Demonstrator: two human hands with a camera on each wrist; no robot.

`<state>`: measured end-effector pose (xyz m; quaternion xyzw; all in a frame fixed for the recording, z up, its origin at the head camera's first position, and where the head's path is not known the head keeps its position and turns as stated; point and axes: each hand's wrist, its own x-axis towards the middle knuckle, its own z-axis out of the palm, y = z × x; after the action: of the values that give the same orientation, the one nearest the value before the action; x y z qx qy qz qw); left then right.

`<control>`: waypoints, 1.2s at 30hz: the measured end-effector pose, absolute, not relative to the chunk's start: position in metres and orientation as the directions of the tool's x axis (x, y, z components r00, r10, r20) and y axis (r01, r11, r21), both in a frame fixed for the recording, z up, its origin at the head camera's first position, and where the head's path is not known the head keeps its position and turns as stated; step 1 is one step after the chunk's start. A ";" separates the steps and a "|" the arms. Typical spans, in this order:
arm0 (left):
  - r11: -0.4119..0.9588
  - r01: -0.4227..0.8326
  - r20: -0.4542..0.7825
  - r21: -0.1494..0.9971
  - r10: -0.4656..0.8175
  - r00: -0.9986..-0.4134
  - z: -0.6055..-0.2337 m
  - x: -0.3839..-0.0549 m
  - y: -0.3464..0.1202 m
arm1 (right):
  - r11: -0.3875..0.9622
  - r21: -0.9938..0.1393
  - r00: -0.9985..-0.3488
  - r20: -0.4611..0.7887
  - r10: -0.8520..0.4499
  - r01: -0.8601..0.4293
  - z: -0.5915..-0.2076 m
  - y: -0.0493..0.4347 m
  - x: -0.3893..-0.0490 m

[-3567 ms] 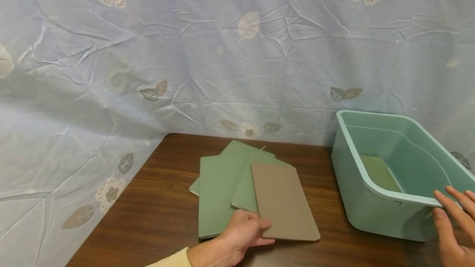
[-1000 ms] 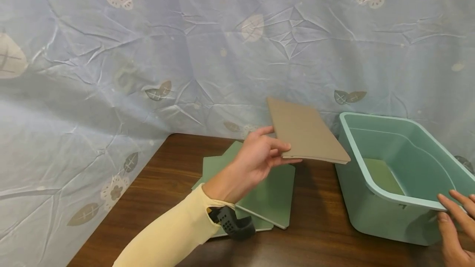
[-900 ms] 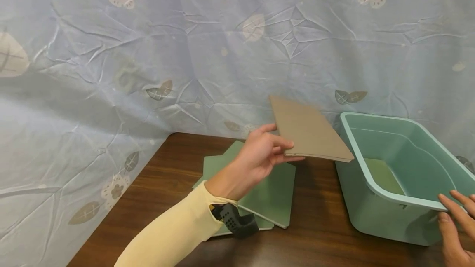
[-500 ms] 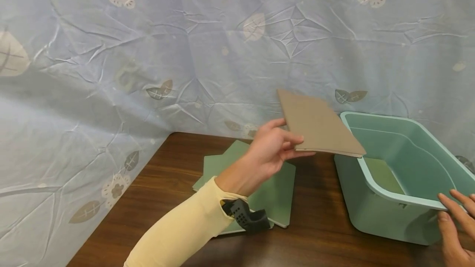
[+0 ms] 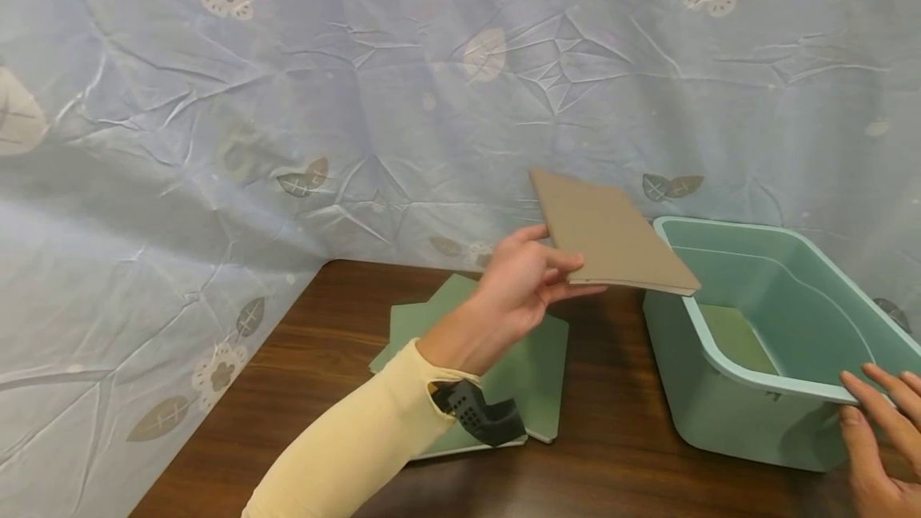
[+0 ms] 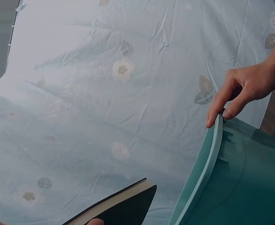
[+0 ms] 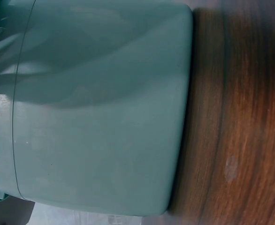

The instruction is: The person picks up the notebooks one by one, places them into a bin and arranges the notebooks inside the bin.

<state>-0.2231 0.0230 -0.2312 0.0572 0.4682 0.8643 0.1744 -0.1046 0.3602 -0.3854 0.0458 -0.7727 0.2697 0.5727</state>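
Note:
My left hand point(image 5: 518, 274) pinches a tan notebook point(image 5: 615, 234) by its near left corner, thumb on top and fingers below. The notebook is tilted in the air, its right corner overlapping the left rim of a green plastic bin point(image 5: 734, 410) in the head view. Its page edges and dark underside show in the left wrist view, where the notebook point(image 6: 130, 204) is beside the bin. My right hand point(image 5: 885, 426) grips the bin's near rim, thumb outside, fingers over the edge. A flat green notebook point(image 5: 737, 338) lies on the bin's floor.
Several green notebooks point(image 5: 536, 370) lie overlapping on the dark wooden table point(image 5: 302, 390), partly hidden under my left arm. A pale blue floral curtain point(image 5: 432, 102) hangs behind and to the left. The bin's outer wall point(image 7: 100, 136) fills much of the right wrist view.
My left hand has lifted the tan notebook off the green ones and carried it up and right to the bin's left rim. My right hand has stayed on the bin.

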 end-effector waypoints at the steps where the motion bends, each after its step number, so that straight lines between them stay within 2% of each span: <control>1: -0.504 -0.247 -0.062 0.828 0.356 -0.932 -0.231 -0.224 0.024 | 0.857 -0.364 -0.349 0.907 0.236 -0.366 -0.385 0.360 -0.105; 5: -0.511 -0.258 -0.069 0.820 0.360 -0.931 -0.232 -0.226 0.030 | 0.866 -0.384 -0.379 0.890 0.254 -0.320 -0.383 0.360 -0.104; 11: -0.515 -0.276 -0.083 0.812 0.366 -0.927 -0.235 -0.229 0.043 | 0.892 -0.344 -0.416 0.886 0.205 -0.294 -0.383 0.363 -0.102; 13: -0.517 -0.279 -0.084 0.809 0.368 -0.926 -0.236 -0.230 0.047 | 0.880 -0.340 -0.391 0.899 0.200 -0.331 -0.384 0.364 -0.103; 15: -0.517 -0.280 -0.081 0.809 0.374 -0.924 -0.236 -0.230 0.051 | 0.887 -0.335 -0.405 0.894 0.192 -0.319 -0.384 0.365 -0.103; 23: -0.520 -0.292 -0.069 0.803 0.406 -0.911 -0.233 -0.230 0.070 | 0.850 -0.335 -0.314 0.925 0.215 -0.406 -0.378 0.356 -0.108; 31: -0.519 -0.284 -0.069 0.807 0.394 -0.917 -0.233 -0.232 0.090 | 0.747 -0.401 -0.272 0.915 0.299 -0.530 -0.364 0.331 -0.104; 36: -0.520 -0.272 -0.076 0.809 0.368 -0.927 -0.232 -0.234 0.104 | 0.775 -0.394 -0.291 0.915 0.280 -0.493 -0.367 0.338 -0.104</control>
<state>-0.2337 0.1035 -0.2325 0.0525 0.4540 0.8703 0.1839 -0.1045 0.3377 -0.3674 0.0726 -0.7337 0.3273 0.5910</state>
